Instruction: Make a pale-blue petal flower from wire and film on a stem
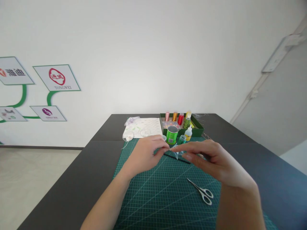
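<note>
Over the green cutting mat (153, 198), my left hand (150, 151) is closed in a pinch, thumb against fingertips. What it holds is too small to make out. My right hand (213, 159) comes from the right with its index finger stretched almost to the left fingertips. Its thumb stays apart below, and no held thing shows between them. Behind the fingers, a small pale blue piece (177, 154) shows in part beside a thin black stick (184, 160). Closer to me, white-handled scissors (201, 191) lie on the mat, blades pointing away to the left.
Beyond the hands stand a green can (172, 136), a small teal jar (182, 139) and a glue bottle (188, 134). A dark green box (198, 131) behind them holds several thread spools. White sheets (153, 124) lie to its left on the black table (96, 166).
</note>
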Demonstrator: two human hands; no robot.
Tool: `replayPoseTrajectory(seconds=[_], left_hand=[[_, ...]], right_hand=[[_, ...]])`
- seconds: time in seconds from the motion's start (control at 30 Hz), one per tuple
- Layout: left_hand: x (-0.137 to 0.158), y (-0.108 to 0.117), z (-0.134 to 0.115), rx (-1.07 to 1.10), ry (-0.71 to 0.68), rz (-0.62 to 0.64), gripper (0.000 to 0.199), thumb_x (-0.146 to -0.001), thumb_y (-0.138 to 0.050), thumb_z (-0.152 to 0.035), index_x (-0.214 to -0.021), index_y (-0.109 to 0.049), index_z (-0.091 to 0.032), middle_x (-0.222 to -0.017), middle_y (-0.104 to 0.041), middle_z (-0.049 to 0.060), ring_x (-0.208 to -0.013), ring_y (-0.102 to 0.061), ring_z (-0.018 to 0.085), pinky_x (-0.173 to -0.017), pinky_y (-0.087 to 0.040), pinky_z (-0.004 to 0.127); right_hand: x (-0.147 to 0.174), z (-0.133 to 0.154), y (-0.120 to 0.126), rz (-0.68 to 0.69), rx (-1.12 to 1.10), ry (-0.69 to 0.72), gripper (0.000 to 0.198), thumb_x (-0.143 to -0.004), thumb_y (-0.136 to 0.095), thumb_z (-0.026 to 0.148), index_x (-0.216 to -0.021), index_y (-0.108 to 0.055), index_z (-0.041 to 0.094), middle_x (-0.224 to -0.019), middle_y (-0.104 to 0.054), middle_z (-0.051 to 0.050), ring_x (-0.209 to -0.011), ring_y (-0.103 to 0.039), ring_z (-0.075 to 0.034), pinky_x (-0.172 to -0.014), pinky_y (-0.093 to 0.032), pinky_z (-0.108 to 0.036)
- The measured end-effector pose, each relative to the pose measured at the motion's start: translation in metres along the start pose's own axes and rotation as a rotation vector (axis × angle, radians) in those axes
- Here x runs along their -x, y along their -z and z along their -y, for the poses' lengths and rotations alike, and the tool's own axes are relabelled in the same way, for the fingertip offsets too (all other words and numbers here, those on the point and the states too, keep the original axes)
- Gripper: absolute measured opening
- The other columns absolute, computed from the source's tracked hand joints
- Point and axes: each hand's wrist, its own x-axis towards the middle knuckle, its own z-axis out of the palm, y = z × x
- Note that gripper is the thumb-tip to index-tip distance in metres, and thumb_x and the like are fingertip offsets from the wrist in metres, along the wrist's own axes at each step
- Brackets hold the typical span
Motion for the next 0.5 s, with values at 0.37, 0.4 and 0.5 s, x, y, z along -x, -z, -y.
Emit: replayPoseTrajectory(seconds=[0.37,0.4,0.5], left_hand=[[-0.004,-0.006,-0.003,0.115,0.008,0.021,0.017,-0.096,-0.06,-0.016,-0.09,-0.075,-0.021,-0.09,-0.073,0.003,-0.082,-0.068,0.016,-0.073,-0.053,0.029],[-0.004,-0.006,-0.003,0.127,0.007,0.012,0.017,-0.096,-0.06,-0.016,-0.09,-0.075,-0.021,-0.089,-0.074,0.003,-0.082,-0.068,0.016,-0.074,-0.054,0.029],[-0.005,-0.005,-0.004,0.16,0.003,-0.022,0.016,-0.096,-0.06,-0.017,-0.09,-0.075,-0.022,-0.089,-0.074,0.004,-0.081,-0.068,0.016,-0.075,-0.054,0.03]], right_hand=[[-0.017,-0.041,-0.002,-0.164,-0.229,-0.146,0.038,-0.099,-0.055,0.043,-0.123,-0.073,0.018,-0.052,-0.03,0.007,-0.047,-0.025,-0.01,-0.044,-0.018,-0.026],[-0.018,-0.046,-0.002,-0.16,-0.237,-0.145,0.038,-0.099,-0.055,0.043,-0.123,-0.072,0.018,-0.052,-0.03,0.007,-0.047,-0.025,-0.01,-0.044,-0.019,-0.026],[-0.023,-0.058,-0.005,-0.153,-0.234,-0.135,0.038,-0.099,-0.056,0.042,-0.124,-0.072,0.018,-0.052,-0.031,0.007,-0.049,-0.028,-0.01,-0.045,-0.024,-0.025]])
